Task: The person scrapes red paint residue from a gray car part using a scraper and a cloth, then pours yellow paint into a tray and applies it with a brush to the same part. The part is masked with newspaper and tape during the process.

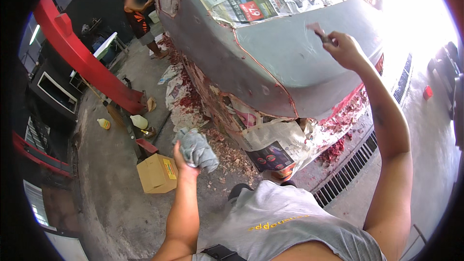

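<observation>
Plainly, the left hand (185,162) is wrapped around a crumpled grey cloth (198,151), held above the concrete floor (108,198), while the right hand (345,51) grips a flat-bladed tool (319,33) over the grey car (270,58); whether its blade touches is hard to tell.

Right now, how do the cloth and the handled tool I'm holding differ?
The cloth is grey and bunched; the handled tool has a flat pinkish end. The cloth looks bulkier than the tool. The cloth is in the left hand, the tool in the right hand. Each is gripped by a single hand.
</observation>
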Demonstrator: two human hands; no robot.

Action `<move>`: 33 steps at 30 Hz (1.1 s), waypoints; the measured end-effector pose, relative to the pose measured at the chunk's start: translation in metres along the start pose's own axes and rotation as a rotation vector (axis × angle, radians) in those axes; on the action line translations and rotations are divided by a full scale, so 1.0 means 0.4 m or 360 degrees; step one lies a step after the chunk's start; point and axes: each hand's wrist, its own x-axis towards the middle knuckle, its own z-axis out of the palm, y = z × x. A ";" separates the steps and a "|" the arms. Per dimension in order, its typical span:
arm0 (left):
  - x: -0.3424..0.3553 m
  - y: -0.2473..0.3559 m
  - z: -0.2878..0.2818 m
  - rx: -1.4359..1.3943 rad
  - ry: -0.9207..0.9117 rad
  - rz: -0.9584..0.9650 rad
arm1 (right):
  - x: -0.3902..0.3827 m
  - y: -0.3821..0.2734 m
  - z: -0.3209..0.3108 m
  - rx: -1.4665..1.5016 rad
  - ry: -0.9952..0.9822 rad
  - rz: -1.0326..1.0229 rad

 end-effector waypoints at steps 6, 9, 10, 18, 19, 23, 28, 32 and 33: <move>-0.019 0.004 0.151 0.0047 -0.0013 -0.0023 | 0.021 0.099 0.043 -0.0264 0.0131 0.0050; -0.040 0.030 0.197 -0.0040 -0.0082 0.0046 | 0.034 0.149 0.041 -0.0392 0.0139 0.0028; -0.044 0.039 0.210 -0.0125 -0.0082 0.0050 | 0.037 0.167 0.049 -0.0407 0.0103 0.0068; -0.037 0.143 0.441 -0.0088 -0.0744 0.0442 | -0.002 0.173 0.059 -0.0237 0.0559 0.0036; -0.035 0.157 0.491 0.0076 -0.0672 0.0589 | -0.032 0.170 0.041 -0.0109 0.0748 0.0005; -0.060 0.121 0.697 0.0417 -0.0264 0.0895 | -0.363 0.279 0.073 0.0446 0.1391 0.0333; 0.023 0.021 0.996 0.0980 -0.0798 0.1983 | -1.004 0.417 0.466 0.0282 0.0768 0.1047; 0.111 -0.070 1.162 0.1398 -0.0929 0.2695 | -1.675 0.371 0.631 0.0164 -0.0912 0.1754; 0.122 -0.079 1.183 0.1498 -0.0897 0.2826 | -1.810 0.351 0.649 0.0146 -0.1101 0.1860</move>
